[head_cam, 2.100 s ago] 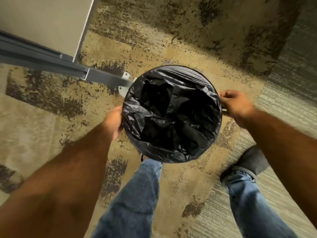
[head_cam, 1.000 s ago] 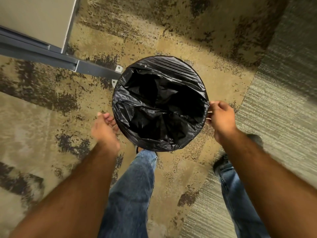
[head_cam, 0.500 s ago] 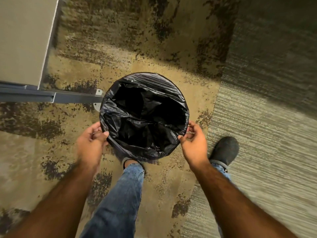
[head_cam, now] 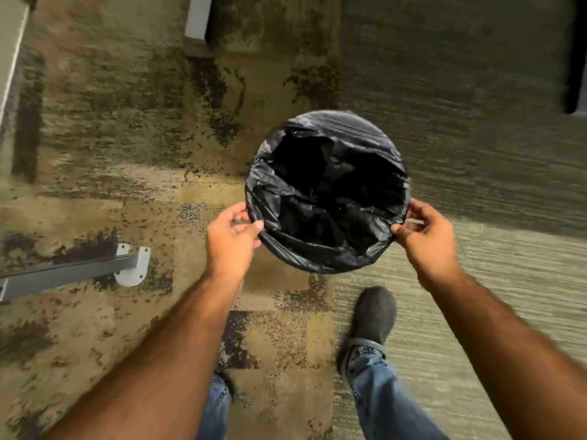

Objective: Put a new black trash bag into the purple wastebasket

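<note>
A round wastebasket stands out in front of me over the carpet, seen from straight above. A black trash bag (head_cam: 327, 192) lines it and is folded over the whole rim, so the purple wall is hidden. My left hand (head_cam: 233, 238) grips the rim on its left side, thumb on top of the bag. My right hand (head_cam: 424, 236) grips the rim on the right, fingers pinching the plastic. The bag's inside is crumpled and dark.
A grey metal rail (head_cam: 68, 274) with a white bracket (head_cam: 133, 265) lies on the floor at the left. A pale panel edge (head_cam: 198, 15) shows at the top. My legs in jeans and a dark shoe (head_cam: 374, 315) stand below the basket on mottled carpet.
The basket and both hands have shifted right and away from the grey rail. My left hand, off the rim a second ago, now grips it; the right hand stays on the rim.
</note>
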